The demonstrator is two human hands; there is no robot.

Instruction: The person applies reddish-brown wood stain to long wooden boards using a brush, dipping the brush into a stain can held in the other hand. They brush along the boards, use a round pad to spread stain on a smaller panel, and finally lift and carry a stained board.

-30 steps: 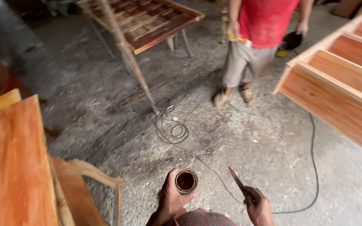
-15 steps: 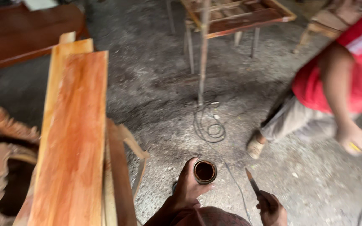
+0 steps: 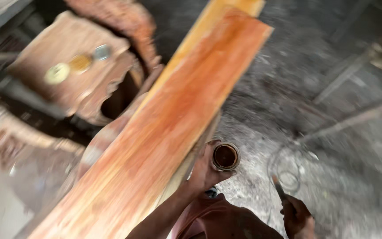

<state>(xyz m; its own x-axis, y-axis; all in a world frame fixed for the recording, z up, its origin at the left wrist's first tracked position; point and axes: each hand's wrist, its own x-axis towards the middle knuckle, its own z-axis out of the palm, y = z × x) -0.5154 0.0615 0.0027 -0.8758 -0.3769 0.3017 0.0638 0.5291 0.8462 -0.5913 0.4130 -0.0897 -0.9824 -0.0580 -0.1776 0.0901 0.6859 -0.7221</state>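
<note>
My left hand (image 3: 205, 170) grips a small open tin (image 3: 225, 156) with dark brown liquid inside, held low at centre. My right hand (image 3: 296, 216) is closed on the handle of a narrow brush (image 3: 279, 189) whose tip points up and left. A long orange-stained wooden board (image 3: 169, 128) runs diagonally from bottom left to top centre, right beside my left hand. The view is blurred by motion.
Carved brown wooden furniture pieces (image 3: 74, 73) lie to the left, with a few small round lids (image 3: 58, 73) on one. A coiled cable (image 3: 286, 170) lies on the dusty grey floor (image 3: 341, 146) at right. Wooden frame legs (image 3: 345, 75) stand at upper right.
The view has swung left: the person in red and the frames have left the view, and the stained board now fills the centre. My hands still hold the tin and brush.
</note>
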